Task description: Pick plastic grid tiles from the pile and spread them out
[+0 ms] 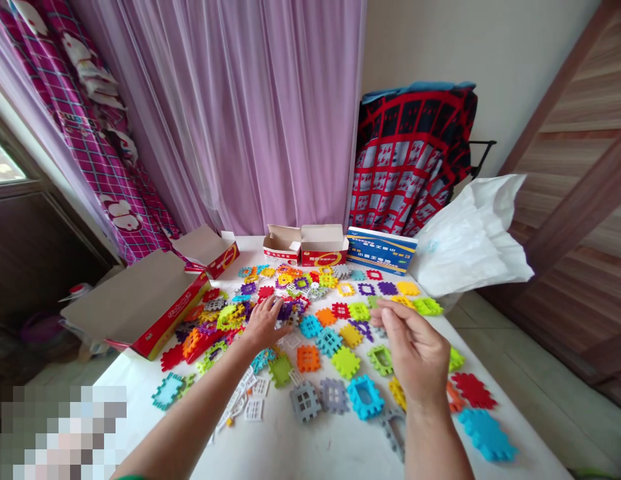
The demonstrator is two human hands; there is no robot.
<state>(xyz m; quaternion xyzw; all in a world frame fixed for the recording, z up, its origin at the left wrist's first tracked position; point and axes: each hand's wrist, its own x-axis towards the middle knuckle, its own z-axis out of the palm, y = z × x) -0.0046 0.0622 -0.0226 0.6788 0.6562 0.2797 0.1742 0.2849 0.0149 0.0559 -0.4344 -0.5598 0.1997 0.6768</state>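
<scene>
Colourful notched plastic building pieces cover the white table (335,460), some solid and some with window-like frames. My left hand (264,325) reaches over the heap, fingers stretched out and apart, above purple and white pieces; whether it touches them I cannot tell. My right hand (416,347) is closed with thumb and forefinger together, over the right side of the spread. Green and grey bits show at its fingertips, but whether they are held or lie behind is unclear. Near it are a lime frame piece (381,360), a blue frame piece (365,397) and a grey window piece (306,402).
A large open red box (165,323) and a smaller one (223,259) stand at the left. Two small open boxes (281,256) and a blue box (383,252) line the back. A white bag (470,240) stands at the right edge. White lattice pieces (253,409) lie in front.
</scene>
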